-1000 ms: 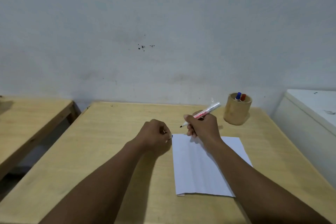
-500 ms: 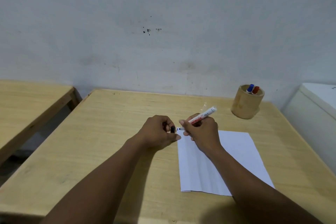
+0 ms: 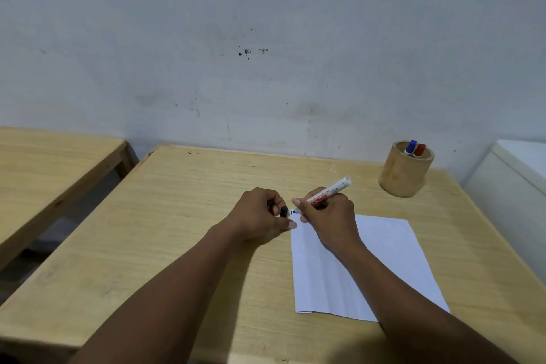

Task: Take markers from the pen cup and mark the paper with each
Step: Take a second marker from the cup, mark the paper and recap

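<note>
My right hand (image 3: 328,216) grips a white marker (image 3: 332,190) with red lettering, its dark tip touching the top left corner of the white paper (image 3: 381,257). A short dark mark shows there on the paper. Just left of the sheet, my left hand (image 3: 260,217) is curled around the marker's black cap (image 3: 284,211) and rests on the wooden table (image 3: 183,216). The round wooden pen cup (image 3: 405,170) stands at the far right of the table, holding a blue-capped marker (image 3: 410,147) and a red-capped marker (image 3: 419,150).
A grey wall rises behind the table. A second wooden table (image 3: 50,168) stands to the left across a narrow gap. A white cabinet or appliance (image 3: 514,183) sits close against the table's right side.
My right hand lowered the marker from above the paper's top edge until its tip met the top left corner. My left hand shifted closer to the sheet, showing the cap. The view tilted down.
</note>
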The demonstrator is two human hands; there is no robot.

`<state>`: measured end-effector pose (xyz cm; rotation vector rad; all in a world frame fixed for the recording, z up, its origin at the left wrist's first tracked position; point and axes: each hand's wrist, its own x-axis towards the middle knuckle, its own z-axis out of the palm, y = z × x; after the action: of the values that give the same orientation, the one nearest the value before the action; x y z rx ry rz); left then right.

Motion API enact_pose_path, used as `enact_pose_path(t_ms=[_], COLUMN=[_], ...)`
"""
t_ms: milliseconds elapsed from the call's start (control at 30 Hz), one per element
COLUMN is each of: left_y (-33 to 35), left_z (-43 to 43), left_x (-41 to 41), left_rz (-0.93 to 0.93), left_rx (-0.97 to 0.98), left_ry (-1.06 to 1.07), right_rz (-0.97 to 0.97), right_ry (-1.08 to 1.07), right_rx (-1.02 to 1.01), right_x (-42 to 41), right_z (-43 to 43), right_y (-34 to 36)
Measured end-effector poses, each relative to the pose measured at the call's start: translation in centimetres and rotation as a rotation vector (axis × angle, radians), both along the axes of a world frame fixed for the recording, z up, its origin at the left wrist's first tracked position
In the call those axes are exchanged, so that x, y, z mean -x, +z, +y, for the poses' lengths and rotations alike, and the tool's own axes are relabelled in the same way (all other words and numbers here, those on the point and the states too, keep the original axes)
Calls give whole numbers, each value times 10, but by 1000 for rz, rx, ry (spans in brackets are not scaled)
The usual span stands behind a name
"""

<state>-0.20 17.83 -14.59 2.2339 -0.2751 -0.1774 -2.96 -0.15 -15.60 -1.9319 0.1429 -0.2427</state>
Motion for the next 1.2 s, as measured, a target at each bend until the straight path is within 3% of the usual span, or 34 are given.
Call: enact_pose_path(t_ms=[133,267,367,533,633,767,1033,1200], left_y=[1,6,22,65,88,104,112,115], left_z=[0,2,6,-11,-36,-71,-113,-123], left_x=[0,0,-7,-21,-25,-26,-25,-33], left_rz=[9,29,95,199,290,346,338,253], left_rx=[-2,82,289,664,828,899,882,816], left_ry=[2,26,50,72,28,-38,-103,-73], right_rz=[15,82,115,85,65,-6,-81,-63], right_ry=[2,-136,-218,-37,12,-2,-27,7], right_rx=[-21,-445,-703,-870,-874,-826,-710,-766], right_x=[1,-5,-9,-6,-1,3,3,-3], right_z=[-1,-9,-25,-50,-60,-69,-89,-93], right_y=[2,18,42,101,125,137,132,124])
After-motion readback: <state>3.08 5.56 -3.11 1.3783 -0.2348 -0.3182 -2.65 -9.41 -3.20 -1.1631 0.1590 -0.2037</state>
